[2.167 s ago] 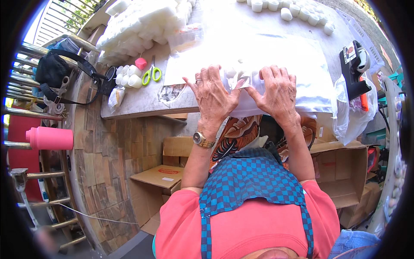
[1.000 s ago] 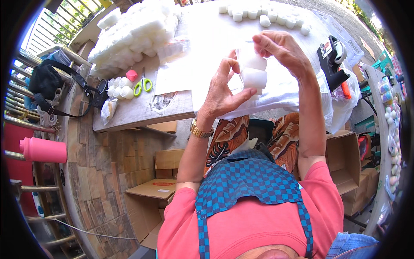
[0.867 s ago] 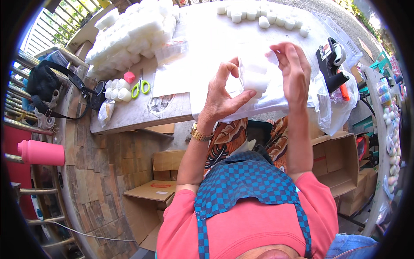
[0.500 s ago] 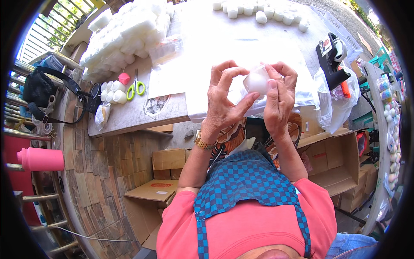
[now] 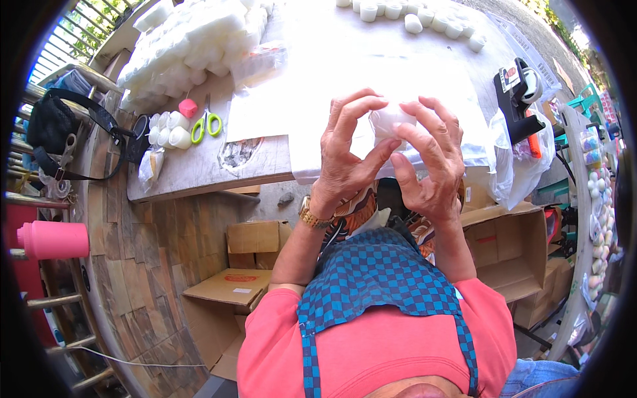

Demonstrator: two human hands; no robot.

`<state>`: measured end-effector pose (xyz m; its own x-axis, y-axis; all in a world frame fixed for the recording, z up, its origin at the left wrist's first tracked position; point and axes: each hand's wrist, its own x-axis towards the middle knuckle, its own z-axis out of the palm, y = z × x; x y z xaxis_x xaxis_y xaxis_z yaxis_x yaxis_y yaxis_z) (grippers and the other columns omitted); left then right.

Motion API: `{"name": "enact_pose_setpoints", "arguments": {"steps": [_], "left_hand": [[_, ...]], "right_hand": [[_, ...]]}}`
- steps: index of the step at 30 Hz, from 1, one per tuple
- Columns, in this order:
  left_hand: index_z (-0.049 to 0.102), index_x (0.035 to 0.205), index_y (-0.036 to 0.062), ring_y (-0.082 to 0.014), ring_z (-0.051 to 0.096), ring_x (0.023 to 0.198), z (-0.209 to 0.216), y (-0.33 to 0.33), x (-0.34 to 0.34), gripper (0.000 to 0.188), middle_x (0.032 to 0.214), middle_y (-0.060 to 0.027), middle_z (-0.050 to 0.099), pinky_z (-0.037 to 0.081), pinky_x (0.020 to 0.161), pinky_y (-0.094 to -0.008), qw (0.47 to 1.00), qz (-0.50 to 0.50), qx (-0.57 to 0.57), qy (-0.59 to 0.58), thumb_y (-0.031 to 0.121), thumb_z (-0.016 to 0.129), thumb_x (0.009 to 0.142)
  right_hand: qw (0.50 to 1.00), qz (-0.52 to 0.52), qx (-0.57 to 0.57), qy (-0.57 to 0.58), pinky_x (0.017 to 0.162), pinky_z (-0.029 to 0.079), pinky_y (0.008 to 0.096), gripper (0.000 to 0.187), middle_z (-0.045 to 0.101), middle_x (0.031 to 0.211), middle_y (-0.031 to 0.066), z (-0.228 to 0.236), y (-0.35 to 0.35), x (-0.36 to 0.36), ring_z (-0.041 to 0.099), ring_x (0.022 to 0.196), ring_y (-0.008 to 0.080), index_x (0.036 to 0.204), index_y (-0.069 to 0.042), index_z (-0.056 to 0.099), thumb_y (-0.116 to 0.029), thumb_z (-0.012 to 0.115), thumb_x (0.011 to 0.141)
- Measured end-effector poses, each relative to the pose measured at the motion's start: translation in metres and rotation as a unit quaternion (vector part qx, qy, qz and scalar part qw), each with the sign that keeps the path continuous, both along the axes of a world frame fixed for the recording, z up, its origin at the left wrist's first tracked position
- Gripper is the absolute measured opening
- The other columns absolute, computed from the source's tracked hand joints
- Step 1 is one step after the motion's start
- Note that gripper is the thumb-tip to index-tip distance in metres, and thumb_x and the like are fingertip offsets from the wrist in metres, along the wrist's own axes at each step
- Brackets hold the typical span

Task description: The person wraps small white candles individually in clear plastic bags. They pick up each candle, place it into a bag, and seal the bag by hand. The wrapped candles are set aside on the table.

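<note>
Over the near edge of the table I hold up a small white candle, rounded and seemingly in thin clear wrap. My left hand is closed on its left side, thumb below and fingertips above. My right hand is at its right side with fingers spread; the index fingertip touches the candle and the thumb stands apart. Beneath both hands lies a bright white sheet on the table. Glare hides the fine detail of the wrap.
Wrapped white candles are piled at the far left. Nearby lie green-handled scissors, a pink piece and several white cups. More white candles line the back. A black tape dispenser stands right; cardboard boxes sit below.
My right hand has loosened: its fingers have spread and its thumb has come off the candle. My left hand still grips it. The view has shifted slightly.
</note>
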<state>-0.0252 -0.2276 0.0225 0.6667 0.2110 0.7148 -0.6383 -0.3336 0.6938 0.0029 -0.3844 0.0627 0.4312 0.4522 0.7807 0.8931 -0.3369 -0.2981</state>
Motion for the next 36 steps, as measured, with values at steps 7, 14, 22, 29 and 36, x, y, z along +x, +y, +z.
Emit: {"name": "enact_pose_setpoints", "arguments": {"steps": [7, 14, 22, 29, 36], "left_hand": [[0.071, 0.114, 0.0146, -0.0245, 0.058, 0.109, 0.012, 0.003, -0.007, 0.046, 0.122, -0.0082, 0.061, 0.035, 0.109, -0.0508, 0.993, 0.067, 0.095, 0.015, 0.016, 0.08, 0.07], [0.072, 0.114, 0.0175, -0.029, 0.055, 0.114, 0.024, 0.006, -0.01, 0.047, 0.121, -0.0048, 0.061, 0.01, 0.117, -0.0618, 0.961, 0.147, 0.232, -0.019, 0.018, 0.078, 0.067], [0.064, 0.122, 0.0116, -0.0329, 0.054, 0.119, 0.025, 0.009, -0.001, 0.048, 0.119, -0.0101, 0.061, 0.025, 0.117, -0.0546, 0.975, 0.086, 0.2, -0.036, 0.017, 0.074, 0.075], [0.057, 0.129, 0.0088, -0.0395, 0.045, 0.132, 0.02, 0.012, -0.003, 0.06, 0.138, -0.0233, 0.047, 0.044, 0.105, -0.0486, 0.989, 0.067, 0.131, -0.029, 0.012, 0.075, 0.072], [0.024, 0.15, 0.0011, -0.0405, 0.039, 0.138, 0.002, -0.001, 0.0, 0.084, 0.142, -0.0277, 0.044, 0.038, 0.11, -0.0505, 0.994, -0.061, -0.084, -0.022, 0.009, 0.067, 0.078]], "right_hand": [[0.991, 0.098, 0.015, 0.088, 0.103, 0.041, 0.0527, 0.024, 0.057, 0.135, 0.0181, 0.0, -0.006, 0.012, 0.047, 0.13, 0.0436, 0.101, -0.011, 0.071, -0.002, 0.068, 0.079], [0.991, 0.054, 0.077, 0.098, 0.098, 0.046, 0.0471, 0.025, 0.056, 0.128, 0.0214, 0.007, -0.001, 0.001, 0.056, 0.118, 0.036, 0.096, -0.01, 0.075, -0.001, 0.075, 0.074], [0.993, 0.031, 0.096, 0.058, 0.08, 0.051, 0.0369, 0.022, 0.064, 0.098, 0.0074, -0.004, 0.002, 0.001, 0.059, 0.098, 0.027, 0.094, -0.005, 0.073, 0.005, 0.074, 0.074], [0.992, 0.072, 0.071, 0.075, 0.099, 0.046, 0.0429, 0.01, 0.058, 0.13, 0.0206, 0.005, 0.006, 0.011, 0.055, 0.122, 0.0331, 0.095, -0.005, 0.069, -0.003, 0.069, 0.085], [0.994, 0.068, 0.025, 0.084, 0.105, 0.038, 0.0522, 0.016, 0.056, 0.135, 0.0189, -0.002, 0.009, 0.013, 0.047, 0.13, 0.0435, 0.097, -0.008, 0.062, -0.01, 0.07, 0.083]]}}
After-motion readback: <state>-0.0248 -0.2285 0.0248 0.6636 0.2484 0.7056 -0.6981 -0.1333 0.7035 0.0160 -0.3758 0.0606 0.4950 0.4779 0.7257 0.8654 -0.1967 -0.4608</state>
